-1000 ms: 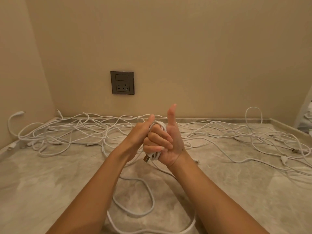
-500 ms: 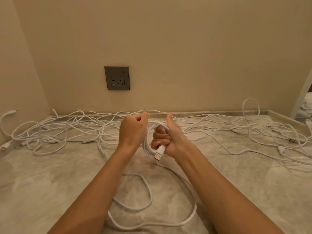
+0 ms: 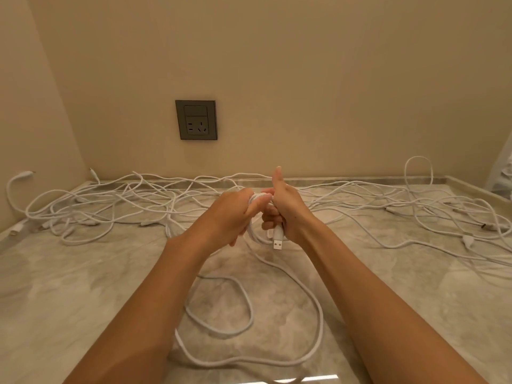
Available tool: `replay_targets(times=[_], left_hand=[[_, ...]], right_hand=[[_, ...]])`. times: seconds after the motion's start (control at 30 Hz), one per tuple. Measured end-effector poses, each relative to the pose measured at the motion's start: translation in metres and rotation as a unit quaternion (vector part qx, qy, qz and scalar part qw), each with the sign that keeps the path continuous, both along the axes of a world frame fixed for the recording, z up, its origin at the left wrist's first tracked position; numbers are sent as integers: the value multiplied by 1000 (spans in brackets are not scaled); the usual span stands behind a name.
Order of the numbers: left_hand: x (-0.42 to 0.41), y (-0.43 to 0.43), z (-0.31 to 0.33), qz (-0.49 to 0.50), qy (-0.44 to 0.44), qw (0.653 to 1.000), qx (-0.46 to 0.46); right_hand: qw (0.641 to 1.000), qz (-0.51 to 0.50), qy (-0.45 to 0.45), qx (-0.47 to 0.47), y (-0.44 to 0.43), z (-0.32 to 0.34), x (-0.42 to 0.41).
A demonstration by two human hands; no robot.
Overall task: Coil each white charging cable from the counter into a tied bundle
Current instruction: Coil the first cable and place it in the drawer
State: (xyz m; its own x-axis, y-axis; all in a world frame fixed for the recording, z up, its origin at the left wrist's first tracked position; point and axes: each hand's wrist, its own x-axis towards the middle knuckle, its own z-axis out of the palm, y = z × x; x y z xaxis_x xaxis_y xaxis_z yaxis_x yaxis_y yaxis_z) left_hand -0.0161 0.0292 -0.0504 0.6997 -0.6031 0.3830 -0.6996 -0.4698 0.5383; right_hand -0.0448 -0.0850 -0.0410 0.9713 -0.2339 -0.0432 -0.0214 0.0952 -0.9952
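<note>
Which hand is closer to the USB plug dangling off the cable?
Right. The USB plug hangs directly below the right hand, which grips its cable; the left hand holds the cable to the plug's left, apart from it.

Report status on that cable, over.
Left hand and right hand both grip the coil; USB plug hangs below. Long tail loose on counter. Other cables heaped behind.

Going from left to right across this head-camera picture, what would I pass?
Curled cable end → wall socket → left hand → right hand (both grip the half-coiled cable) → upright cable loop.
</note>
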Motion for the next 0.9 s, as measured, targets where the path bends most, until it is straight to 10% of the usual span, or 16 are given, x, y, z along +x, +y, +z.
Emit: replay_targets(times=[0.13, 0.37, 0.6, 0.9], left_hand=[[6, -1, -2, 122, -72, 984, -107], [8, 6, -6, 176, -3, 962, -210], [15, 11, -10, 116, -88, 989, -13], [15, 7, -10, 141, -20, 983, -117]], right_hand=[[993, 71, -54, 81, -2, -3, 0], [985, 61, -109, -116, 10, -16, -4], [944, 88, -123, -293, -2, -13, -7], [957, 80, -101, -260, -7, -7, -11]])
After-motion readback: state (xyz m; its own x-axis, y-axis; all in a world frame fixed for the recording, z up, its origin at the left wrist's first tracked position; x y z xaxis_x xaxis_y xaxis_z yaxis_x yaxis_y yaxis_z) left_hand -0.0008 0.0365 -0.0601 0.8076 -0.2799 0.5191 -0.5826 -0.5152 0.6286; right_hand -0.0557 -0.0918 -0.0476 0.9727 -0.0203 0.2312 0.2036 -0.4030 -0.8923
